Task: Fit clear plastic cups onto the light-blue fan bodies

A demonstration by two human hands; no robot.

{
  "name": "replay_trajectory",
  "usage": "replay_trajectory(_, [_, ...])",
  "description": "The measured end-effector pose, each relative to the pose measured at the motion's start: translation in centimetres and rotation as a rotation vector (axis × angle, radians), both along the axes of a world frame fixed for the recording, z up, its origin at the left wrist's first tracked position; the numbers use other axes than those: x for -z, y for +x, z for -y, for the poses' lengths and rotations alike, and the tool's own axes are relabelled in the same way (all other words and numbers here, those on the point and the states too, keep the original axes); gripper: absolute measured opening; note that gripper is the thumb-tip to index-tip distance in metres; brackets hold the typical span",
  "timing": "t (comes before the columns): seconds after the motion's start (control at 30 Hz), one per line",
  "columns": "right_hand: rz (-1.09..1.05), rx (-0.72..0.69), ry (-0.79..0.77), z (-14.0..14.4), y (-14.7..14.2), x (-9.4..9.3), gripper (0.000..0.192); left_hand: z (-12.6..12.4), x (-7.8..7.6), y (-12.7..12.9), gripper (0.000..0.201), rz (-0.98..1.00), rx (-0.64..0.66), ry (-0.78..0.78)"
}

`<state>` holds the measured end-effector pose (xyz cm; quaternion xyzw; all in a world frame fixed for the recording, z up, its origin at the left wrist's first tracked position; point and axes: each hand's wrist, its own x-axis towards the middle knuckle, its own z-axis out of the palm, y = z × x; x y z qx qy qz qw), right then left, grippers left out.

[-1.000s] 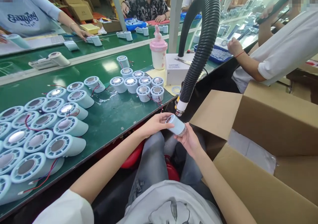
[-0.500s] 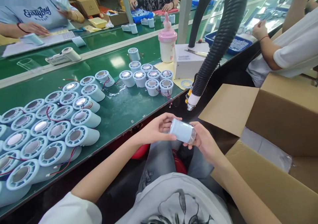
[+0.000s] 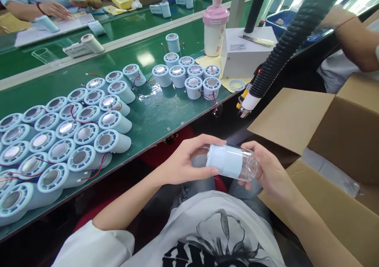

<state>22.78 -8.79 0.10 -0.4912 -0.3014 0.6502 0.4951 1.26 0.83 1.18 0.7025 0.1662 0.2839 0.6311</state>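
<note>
Head view: long green workbench (image 3: 154,117) in a factory line, other people seated along its far side and at right. On it, many pale blue cylindrical housings with round metal faces (image 3: 74,136) lying packed together at left, a smaller upright cluster (image 3: 189,75) beyond, a pink-lidded white bottle (image 3: 214,30) and a white box (image 3: 245,53). Black ribbed hose with a white nozzle (image 3: 278,57) hangs over the bench edge; open brown cardboard carton (image 3: 325,140) at right. Left hand (image 3: 180,164): fingers curled, thumb beneath, gripping the blue end of a pale blue cylinder with a clear plastic end (image 3: 231,162) (held level above the lap). Right hand (image 3: 268,172): cupped around the clear end.
</note>
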Motion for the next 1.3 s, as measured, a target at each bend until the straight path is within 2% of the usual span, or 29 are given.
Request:
replay_trajectory(0.2, [-0.002, -0.038, -0.086, -0.1, 0.0, -0.5, 0.05, -0.1, 0.0, -0.3, 0.039, 0.033, -0.056, 0.49])
replay_trajectory(0.3, [-0.028, -0.063, -0.086, -0.1, -0.2, -0.8, 0.053, -0.2, 0.1, -0.3, 0.028, 0.055, -0.051, 0.627])
replay_trajectory(0.47, [-0.032, -0.002, -0.086, 0.2, -0.5, -1.2, 0.05, 0.0, 0.2, -0.4, 0.019, 0.108, -0.008, 0.624])
replay_trajectory(0.73, [-0.07, -0.006, -0.076, 0.2, -0.6, -1.4, 0.051, 0.5, 0.7, -0.7, 0.016, 0.163, 0.045, 0.541])
replay_trajectory(0.8, [-0.083, -0.005, -0.08, 0.1, -0.7, -1.5, 0.054, 0.6, 0.7, -0.7, 0.015, 0.155, 0.016, 0.533])
replay_trajectory(0.9, [-0.089, -0.022, -0.094, 0.1, -0.8, -1.4, 0.054, 0.5, 0.5, -0.6, 0.041, 0.123, -0.073, 0.53])
replay_trajectory(0.97, [-0.088, -0.026, -0.082, 0.4, -0.7, -1.3, 0.052, 0.5, 0.5, -0.6, 0.047, 0.107, -0.094, 0.549])
replay_trajectory(1.13, [-0.025, -0.014, -0.011, 1.3, -0.5, -1.0, 0.041, 0.8, 0.7, -0.6, 0.021, 0.148, -0.087, 0.606])
replay_trajectory(1.3, [-0.028, -0.014, 0.03, 1.5, -0.3, -0.8, 0.036, 1.2, 0.5, -0.7, 0.009, 0.168, -0.064, 0.614])
